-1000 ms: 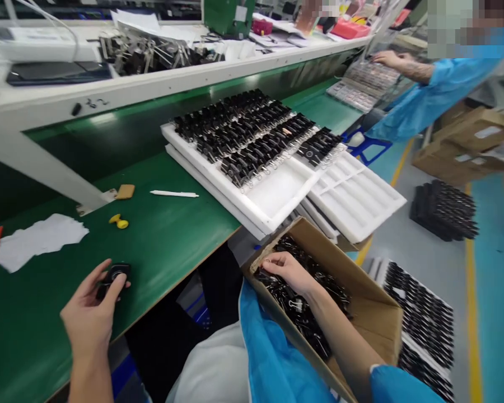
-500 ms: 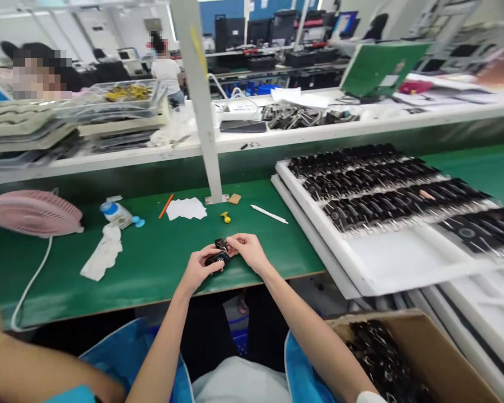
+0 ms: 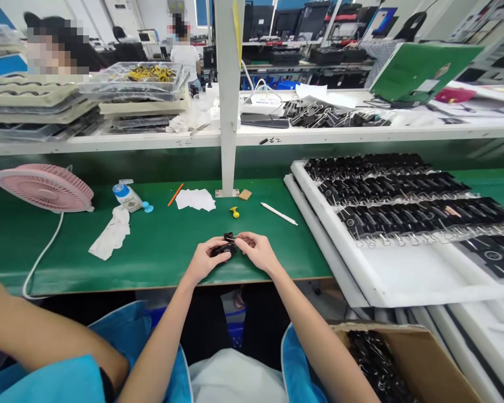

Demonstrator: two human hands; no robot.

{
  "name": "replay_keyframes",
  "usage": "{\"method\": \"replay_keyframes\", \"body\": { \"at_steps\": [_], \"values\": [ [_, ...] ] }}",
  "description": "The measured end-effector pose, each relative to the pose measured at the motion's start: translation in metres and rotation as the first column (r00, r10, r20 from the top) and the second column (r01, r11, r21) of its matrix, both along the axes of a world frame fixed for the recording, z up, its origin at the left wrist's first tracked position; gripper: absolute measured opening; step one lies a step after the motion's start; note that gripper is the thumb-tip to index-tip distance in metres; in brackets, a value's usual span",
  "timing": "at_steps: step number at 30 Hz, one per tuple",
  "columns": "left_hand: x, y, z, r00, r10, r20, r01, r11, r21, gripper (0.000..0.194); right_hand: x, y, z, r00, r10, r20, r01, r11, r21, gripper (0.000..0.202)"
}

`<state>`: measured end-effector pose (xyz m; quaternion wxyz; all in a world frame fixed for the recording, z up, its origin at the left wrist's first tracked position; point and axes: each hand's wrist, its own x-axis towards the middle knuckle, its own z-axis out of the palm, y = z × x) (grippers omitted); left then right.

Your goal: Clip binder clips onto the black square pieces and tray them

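Hands meet near front edge of green counter (image 3: 159, 252), bare green open to the left. Left hand (image 3: 204, 262) cups small black part (image 3: 224, 251), fingers pressed round it; right hand (image 3: 258, 252) pinches a black binder clip (image 3: 229, 238) w/ wire loops onto it. White tray (image 3: 386, 268) close on the right. Marker scrawl on shelf edge (image 3: 273, 140), unreadable.

A round pink plastic fan (image 3: 46, 187) lay on the green bench (image 3: 159, 252), near a crumpled white cloth (image 3: 111, 238) and a slim white pen (image 3: 279, 213).
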<state>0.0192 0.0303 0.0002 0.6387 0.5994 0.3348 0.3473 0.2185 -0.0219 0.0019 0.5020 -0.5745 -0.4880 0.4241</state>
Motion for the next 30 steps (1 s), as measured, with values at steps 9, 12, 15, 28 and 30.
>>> {"method": "replay_keyframes", "body": {
  "at_steps": [9, 12, 15, 28, 30],
  "values": [
    [-0.001, -0.003, 0.005, 0.999, 0.04, -0.021, -0.041, 0.999, -0.024, 0.04, 0.027, -0.012, -0.01, 0.989, 0.05, -0.142, -0.051, 0.999, -0.001, 0.054],
    [-0.002, -0.002, -0.001, 0.999, 0.04, -0.034, -0.041, 0.999, -0.028, 0.043, 0.03, -0.016, -0.011, 0.988, 0.085, -0.13, -0.084, 0.996, 0.014, 0.052],
    [-0.002, -0.002, -0.003, 0.998, -0.003, -0.066, 0.003, 1.0, -0.007, 0.041, 0.029, -0.016, -0.01, 0.987, 0.129, -0.094, -0.128, 0.992, 0.011, 0.049],
    [-0.004, 0.001, -0.001, 0.982, -0.044, -0.185, 0.066, 0.991, 0.115, 0.04, 0.022, -0.014, -0.005, 0.99, 0.123, -0.064, -0.123, 0.992, 0.0, 0.041],
    [-0.006, 0.0, 0.001, 0.974, -0.053, -0.218, 0.084, 0.988, 0.133, 0.041, 0.016, -0.014, 0.0, 0.991, 0.087, -0.103, -0.086, 0.996, 0.007, 0.039]
  ]
}}
